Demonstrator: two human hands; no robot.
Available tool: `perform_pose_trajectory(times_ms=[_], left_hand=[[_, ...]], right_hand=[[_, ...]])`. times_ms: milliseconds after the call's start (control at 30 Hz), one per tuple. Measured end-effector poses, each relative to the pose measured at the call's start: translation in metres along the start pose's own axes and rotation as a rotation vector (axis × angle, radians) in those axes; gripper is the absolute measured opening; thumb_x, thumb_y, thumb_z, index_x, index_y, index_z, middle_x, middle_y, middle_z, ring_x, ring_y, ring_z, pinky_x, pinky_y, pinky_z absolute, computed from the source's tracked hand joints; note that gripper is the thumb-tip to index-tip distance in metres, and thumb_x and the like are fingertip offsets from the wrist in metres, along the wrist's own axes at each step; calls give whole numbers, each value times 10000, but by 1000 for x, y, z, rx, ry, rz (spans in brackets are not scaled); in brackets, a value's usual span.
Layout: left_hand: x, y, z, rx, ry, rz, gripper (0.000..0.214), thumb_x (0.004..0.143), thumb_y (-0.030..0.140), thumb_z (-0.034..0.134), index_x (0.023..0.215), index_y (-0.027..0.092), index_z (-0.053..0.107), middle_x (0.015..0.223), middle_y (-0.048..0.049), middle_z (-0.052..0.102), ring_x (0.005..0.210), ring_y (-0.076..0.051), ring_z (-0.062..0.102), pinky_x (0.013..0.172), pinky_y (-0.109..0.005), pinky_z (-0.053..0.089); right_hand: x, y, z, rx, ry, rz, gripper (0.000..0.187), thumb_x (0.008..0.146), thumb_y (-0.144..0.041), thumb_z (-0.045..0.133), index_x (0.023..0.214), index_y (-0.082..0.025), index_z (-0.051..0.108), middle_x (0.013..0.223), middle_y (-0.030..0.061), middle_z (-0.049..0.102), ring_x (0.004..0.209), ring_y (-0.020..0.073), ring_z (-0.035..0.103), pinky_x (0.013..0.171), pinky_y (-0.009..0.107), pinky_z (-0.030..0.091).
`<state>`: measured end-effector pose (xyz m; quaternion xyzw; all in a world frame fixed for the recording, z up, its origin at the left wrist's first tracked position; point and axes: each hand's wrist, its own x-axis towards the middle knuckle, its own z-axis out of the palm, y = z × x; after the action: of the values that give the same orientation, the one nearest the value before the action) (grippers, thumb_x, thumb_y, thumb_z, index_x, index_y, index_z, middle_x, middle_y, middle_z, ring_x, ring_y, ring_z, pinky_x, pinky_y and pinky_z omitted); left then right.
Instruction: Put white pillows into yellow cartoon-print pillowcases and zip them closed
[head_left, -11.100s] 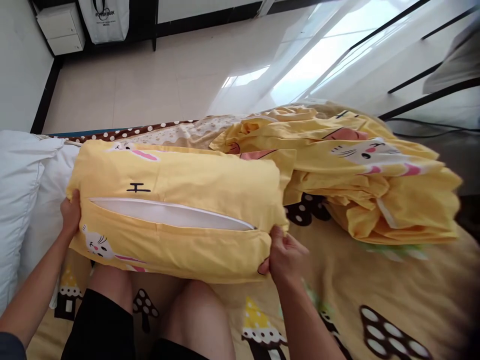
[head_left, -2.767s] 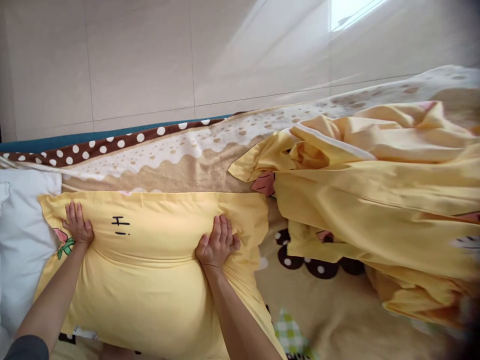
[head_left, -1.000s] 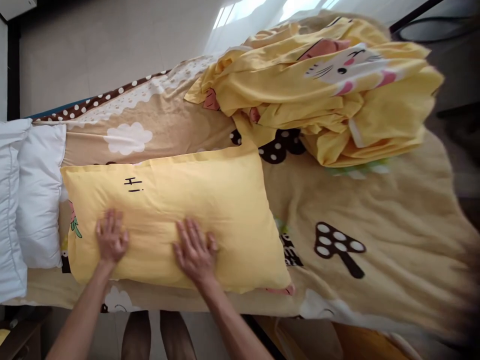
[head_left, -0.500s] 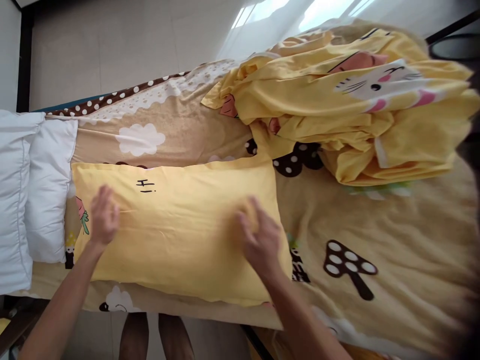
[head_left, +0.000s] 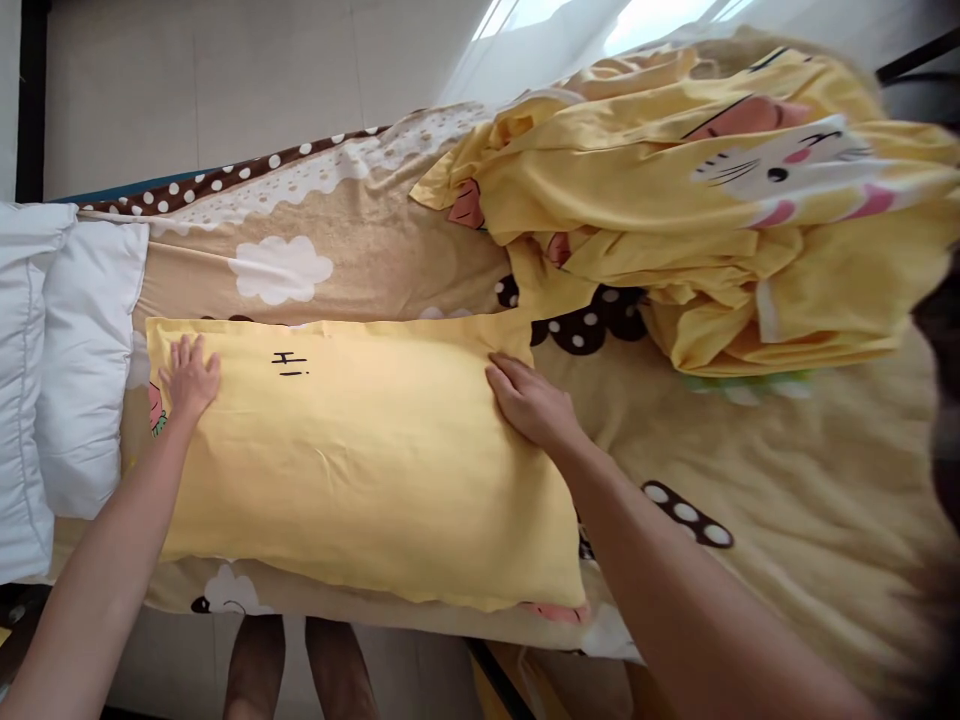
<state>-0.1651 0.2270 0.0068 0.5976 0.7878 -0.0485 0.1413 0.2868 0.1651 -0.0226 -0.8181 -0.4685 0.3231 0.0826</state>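
Note:
A yellow pillow [head_left: 352, 460] with "Hi!" printed near its far edge lies flat on the bed. On its far left corner rests my left hand [head_left: 192, 378], fingers spread and flat over the cloth. My right hand [head_left: 532, 400] presses on the pillow's far right part, with its fingers stretched out towards the corner. Neither hand grips the fabric. Part of a carrot print shows beside my left wrist, and another pink print at the near right corner.
White pillows [head_left: 90, 370] lie at the left end of the bed. A crumpled yellow cover [head_left: 637, 200] with a cat-face print is heaped at the far right. Beneath everything is a tan patterned bedsheet [head_left: 420, 255]. Tiled floor [head_left: 277, 80] runs beyond the bed.
Both hands, blurred above the pillow's middle before, have moved to its far corners and now lie on the cloth. The pillow's right end looks slightly reshaped.

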Motion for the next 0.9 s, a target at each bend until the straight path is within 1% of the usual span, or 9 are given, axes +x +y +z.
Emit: perform_pose_trajectory(times_ms=[133, 233, 367, 500, 600, 667, 767, 833, 900], left_hand=[[-66, 16, 4, -178, 300, 137, 540, 966, 312, 361, 1462, 106, 414, 1551, -173, 357, 1468, -251, 286, 1194, -482, 201], [-157, 26, 28, -241, 243, 465, 549, 962, 267, 392, 1504, 190, 360, 1533, -129, 402, 1458, -231, 311, 1209, -434, 172], [-245, -9, 70, -172, 283, 413, 658, 942, 238, 461, 1553, 212, 218, 1578, -150, 301, 1484, -255, 241, 1213, -468, 108], [-252, -82, 101, -140, 322, 127, 597, 980, 318, 378, 1543, 168, 252, 1584, -202, 261, 1487, -304, 222, 1184, -543, 124], [-225, -126, 104, -240, 312, -68, 603, 987, 408, 302, 1500, 93, 335, 1546, -238, 331, 1458, -305, 297, 1152, -509, 246], [-202, -143, 94, -364, 247, -173, 622, 969, 464, 276, 1414, 67, 456, 1453, -238, 474, 1385, -300, 418, 1115, -469, 330], [-166, -153, 68, -478, 180, -316, 579, 928, 487, 312, 1197, 80, 625, 1218, -203, 656, 1195, -301, 575, 1032, -437, 423], [-143, -152, 51, -516, 167, -352, 542, 913, 480, 338, 1114, 93, 660, 1143, -180, 689, 1103, -283, 617, 977, -401, 464], [-123, -146, 40, -571, 143, -335, 545, 921, 482, 320, 1133, 109, 656, 1146, -152, 695, 1071, -244, 636, 932, -343, 491]], right_hand=[[-65, -7, 25, 47, 273, -182, 480, 976, -356, 392, 1412, -171, 471, 1491, 182, 447, 1411, 288, 376, 1099, 526, 268], [-160, -34, 83, 37, 382, -504, 544, 959, -242, 409, 1499, -252, 342, 1468, 113, 499, 1369, 254, 449, 1108, 467, 292], [-275, -53, 162, -57, 351, -595, 716, 874, -119, 455, 1547, -222, 233, 1412, 138, 550, 1313, 266, 515, 1147, 443, 211], [-321, -13, 203, -62, 12, -758, 676, 867, -136, 456, 1505, -322, 334, 1342, 24, 625, 1230, 194, 582, 1112, 338, 261], [-314, 57, 197, -95, -178, -823, 609, 831, -88, 408, 1383, -313, 533, 1262, 9, 681, 1123, 159, 637, 967, 297, 400], [-301, 108, 174, -106, -211, -655, 395, 830, -187, 449, 1094, -293, 723, 1003, 30, 767, 893, 202, 695, 830, 334, 466], [-274, 162, 117, 0, -177, -187, 195, 751, -310, 532, 747, -266, 723, 837, 79, 755, 898, 298, 677, 919, 461, 449], [-250, 172, 77, 151, 59, 294, 153, 693, -351, 539, 631, -249, 634, 775, 123, 716, 955, 351, 651, 935, 501, 443], [-220, 163, 49, 302, 292, 593, 279, 718, -435, 473, 803, -229, 640, 891, 154, 710, 1067, 366, 619, 935, 519, 455]])
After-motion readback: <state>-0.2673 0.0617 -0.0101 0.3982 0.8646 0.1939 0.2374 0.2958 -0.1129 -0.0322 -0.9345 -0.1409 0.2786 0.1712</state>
